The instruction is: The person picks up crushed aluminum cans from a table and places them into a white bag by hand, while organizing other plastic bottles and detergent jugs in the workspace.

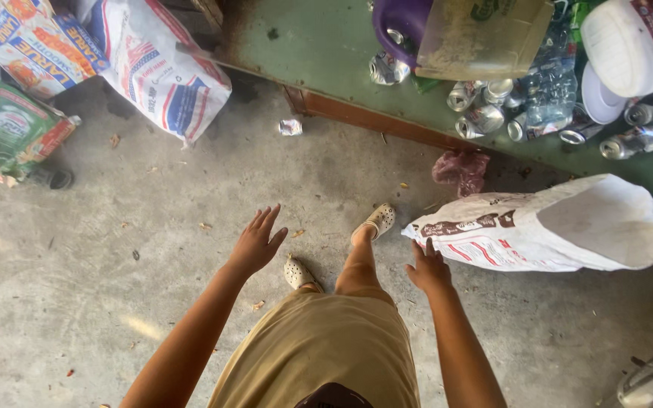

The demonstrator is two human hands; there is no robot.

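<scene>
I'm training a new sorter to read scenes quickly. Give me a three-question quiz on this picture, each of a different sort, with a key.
1. True or false: the left hand is open and holds nothing.
2. What does the right hand touch? A) a crushed can B) the white sack lying on the floor C) the purple tub
3. Fill in: the crushed cans lie on a ____ platform.

Key: 1 true; 2 B; 3 green.
</scene>
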